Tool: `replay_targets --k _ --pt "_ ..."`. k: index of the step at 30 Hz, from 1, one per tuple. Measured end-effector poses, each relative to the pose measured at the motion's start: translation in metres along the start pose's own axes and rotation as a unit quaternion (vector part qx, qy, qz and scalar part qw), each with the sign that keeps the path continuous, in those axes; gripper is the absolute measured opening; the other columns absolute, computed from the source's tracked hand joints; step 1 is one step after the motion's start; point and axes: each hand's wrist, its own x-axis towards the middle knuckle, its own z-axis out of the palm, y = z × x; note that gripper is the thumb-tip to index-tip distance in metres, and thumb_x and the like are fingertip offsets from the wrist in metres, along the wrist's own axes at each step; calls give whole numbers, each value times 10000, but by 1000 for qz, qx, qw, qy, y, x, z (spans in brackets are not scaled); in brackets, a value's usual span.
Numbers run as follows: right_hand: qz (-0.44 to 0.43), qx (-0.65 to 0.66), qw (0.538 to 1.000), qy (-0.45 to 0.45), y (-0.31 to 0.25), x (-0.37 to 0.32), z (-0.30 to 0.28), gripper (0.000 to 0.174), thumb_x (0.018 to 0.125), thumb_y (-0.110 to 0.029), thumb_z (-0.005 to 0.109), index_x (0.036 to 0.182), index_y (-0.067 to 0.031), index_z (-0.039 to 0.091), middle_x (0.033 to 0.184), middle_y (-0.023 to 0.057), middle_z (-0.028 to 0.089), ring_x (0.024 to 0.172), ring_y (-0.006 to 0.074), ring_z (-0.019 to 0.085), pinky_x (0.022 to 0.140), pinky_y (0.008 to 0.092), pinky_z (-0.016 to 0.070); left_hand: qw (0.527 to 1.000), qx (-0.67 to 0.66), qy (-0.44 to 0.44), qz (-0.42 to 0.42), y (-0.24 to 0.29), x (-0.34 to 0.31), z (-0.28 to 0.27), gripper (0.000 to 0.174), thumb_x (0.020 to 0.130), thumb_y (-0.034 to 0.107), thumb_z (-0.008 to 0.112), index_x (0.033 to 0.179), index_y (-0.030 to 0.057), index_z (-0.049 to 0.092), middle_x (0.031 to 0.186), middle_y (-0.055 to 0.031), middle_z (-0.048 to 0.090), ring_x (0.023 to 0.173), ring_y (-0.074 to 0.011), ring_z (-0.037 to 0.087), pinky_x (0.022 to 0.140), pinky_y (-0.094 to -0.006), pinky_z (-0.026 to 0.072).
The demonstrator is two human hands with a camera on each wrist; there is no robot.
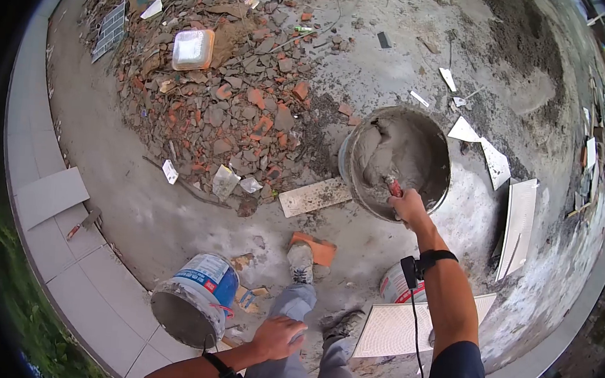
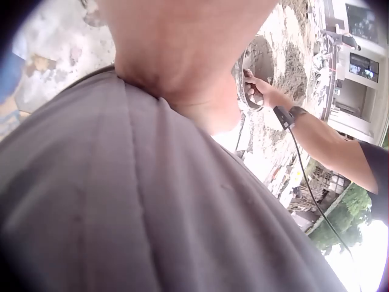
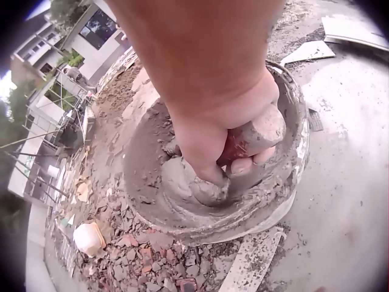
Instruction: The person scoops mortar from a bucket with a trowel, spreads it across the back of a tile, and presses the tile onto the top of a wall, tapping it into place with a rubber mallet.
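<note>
My right hand (image 1: 409, 207) grips the red handle of a trowel (image 1: 394, 187) inside a large bucket (image 1: 347, 157) of wet grey mortar (image 1: 410, 152). In the right wrist view, my fingers curl round the mortar-smeared handle (image 3: 243, 143), and the blade is hidden in the mix. Swirled mortar (image 3: 182, 182) is heaped just beside the hand. My left hand (image 1: 278, 338) rests on the knee of my grey trousers (image 1: 292, 303); in the left wrist view the wrist lies against the trouser cloth (image 2: 121, 201) and the fingers are hidden.
A blue-and-white bucket (image 1: 205, 278) leans at the lower left, and another bucket (image 1: 395, 283) stands behind a white panel (image 1: 412, 328). Broken brick rubble (image 1: 229, 118) with a plastic food box (image 1: 193, 50) lies ahead. A second trowel (image 1: 82, 224) lies on the left kerb.
</note>
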Motion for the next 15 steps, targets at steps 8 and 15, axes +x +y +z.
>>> replay_targets --k 8,15 --pt "-113 296 946 62 38 -84 11 204 834 -198 666 814 -16 576 609 34 536 473 118 506 435 316 406 998 50 -25 6 11 -22 30 236 860 255 623 1032 98 656 889 -131 689 870 -334 655 808 -441 505" --pt "-179 268 939 120 134 -230 -13 281 817 -222 700 822 16 551 619 95 480 590 159 444 577 355 420 993 113 -41 -6 16 -57 100 258 841 267 613 1033 105 673 929 -135 705 887 -348 663 816 -448 516"
